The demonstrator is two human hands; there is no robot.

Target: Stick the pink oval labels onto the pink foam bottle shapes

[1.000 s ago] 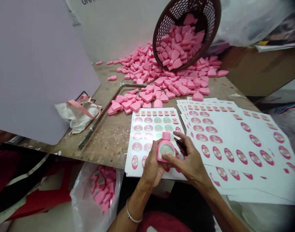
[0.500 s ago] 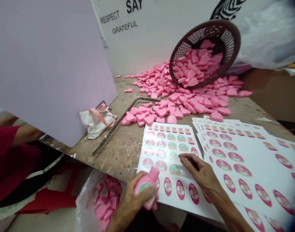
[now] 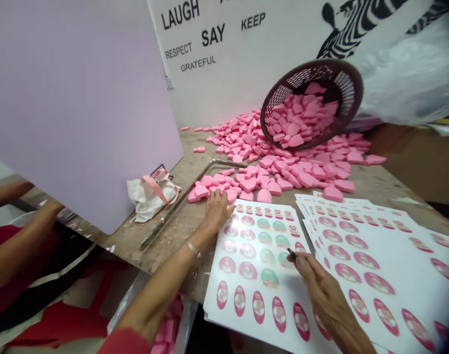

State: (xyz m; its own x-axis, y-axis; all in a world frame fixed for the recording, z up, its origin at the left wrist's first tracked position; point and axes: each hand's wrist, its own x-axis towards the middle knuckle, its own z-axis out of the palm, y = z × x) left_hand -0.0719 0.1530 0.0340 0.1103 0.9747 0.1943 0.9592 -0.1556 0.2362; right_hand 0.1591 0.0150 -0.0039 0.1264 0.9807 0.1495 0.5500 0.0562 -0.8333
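My left hand (image 3: 217, 211) reaches over the near edge of a heap of pink bottle-shaped pieces (image 3: 248, 185), fingers apart and touching them. No piece shows lifted in it. Between thumb and fingers of my right hand (image 3: 316, 282) is a small dark pointed tool that looks like tweezers (image 3: 291, 254); most of it is hidden. Its tip is over a sheet of stickers (image 3: 224, 290), beside a green sticker. This sheet carries pink-and-white oval and dome-shaped stickers and several green ones. To its right lie more sticker sheets (image 3: 394, 236), overlapping.
A brown mesh basket (image 3: 357, 93) lies tipped, spilling pink pieces. A metal frame strip (image 3: 161, 221) and a white cloth bag (image 3: 147, 201) lie left. A lilac panel (image 3: 80, 108) stands between me and another person's arms (image 3: 29, 241). Below the table edge, a plastic bag (image 3: 187, 319) holds pink pieces.
The pink bottle-shaped piece with a green label has left my left hand, which has moved from the table's front edge to the heap. My right hand has shifted slightly right and down.
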